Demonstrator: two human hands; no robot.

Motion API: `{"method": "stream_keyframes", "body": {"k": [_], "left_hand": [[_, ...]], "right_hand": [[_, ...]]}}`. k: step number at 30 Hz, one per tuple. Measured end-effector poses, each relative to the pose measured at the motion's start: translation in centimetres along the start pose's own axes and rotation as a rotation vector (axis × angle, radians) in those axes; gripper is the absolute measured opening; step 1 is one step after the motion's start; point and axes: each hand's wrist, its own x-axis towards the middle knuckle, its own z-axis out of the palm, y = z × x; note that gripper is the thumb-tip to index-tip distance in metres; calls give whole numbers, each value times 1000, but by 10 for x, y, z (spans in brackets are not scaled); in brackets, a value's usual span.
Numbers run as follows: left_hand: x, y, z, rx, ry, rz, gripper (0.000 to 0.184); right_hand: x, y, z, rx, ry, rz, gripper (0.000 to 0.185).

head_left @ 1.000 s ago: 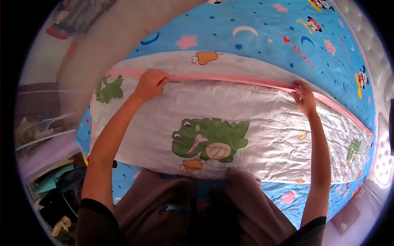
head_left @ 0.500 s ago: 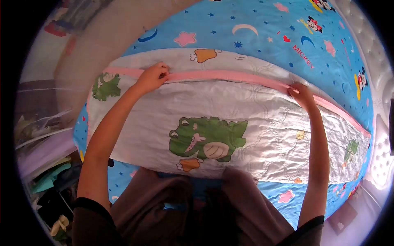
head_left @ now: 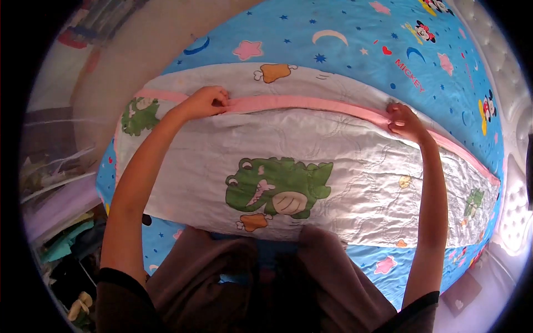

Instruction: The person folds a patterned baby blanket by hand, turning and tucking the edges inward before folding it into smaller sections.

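Note:
A white quilt (head_left: 361, 166) with a green crocodile print lies folded across the bed, in front of my knees. Along its far fold runs a pink edging (head_left: 300, 102). My left hand (head_left: 210, 103) pinches this edging left of the middle, its fingers curled together. Farther right, my right hand (head_left: 404, 122) has its thumb and fingers closed on the same pink edging. Between the two hands the strip bows slightly away from me. Beyond it shows a white layer of the quilt with an orange bone print.
Under the quilt is a blue sheet (head_left: 355, 61) with stars, moons and cartoon figures. A padded white headboard (head_left: 513, 211) stands at the right. Sheer netting (head_left: 122, 61) hangs at the left, near a heap of dark and teal cloths (head_left: 69, 241).
My left hand has shifted slightly along the edging to the right relative to the quilt. The pink strip between my hands looks wider and flatter. My right hand's fingers have changed their hold.

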Motion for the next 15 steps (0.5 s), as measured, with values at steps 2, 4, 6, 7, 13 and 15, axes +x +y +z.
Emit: {"method": "stream_keyframes", "body": {"k": [2, 4, 6, 7, 13, 15], "left_hand": [[0, 5, -1, 8, 7, 0, 8], [-2, 13, -6, -44, -1, -117, 10], [-3, 20, -10, -102, 122, -145, 10], [-3, 22, -11, -157, 241, -177, 10], [1, 9, -11, -110, 423, -188, 15], [4, 5, -8, -106, 423, -206, 15]], "right_hand": [[-2, -3, 4, -178, 104, -189, 15], [-4, -4, 5, 86, 118, -37, 11], [-2, 0, -4, 62, 63, 56, 11], [1, 2, -6, 43, 6, 149, 12], [14, 1, 1, -212, 102, 44, 16], [15, 3, 2, -133, 83, 63, 18]]}}
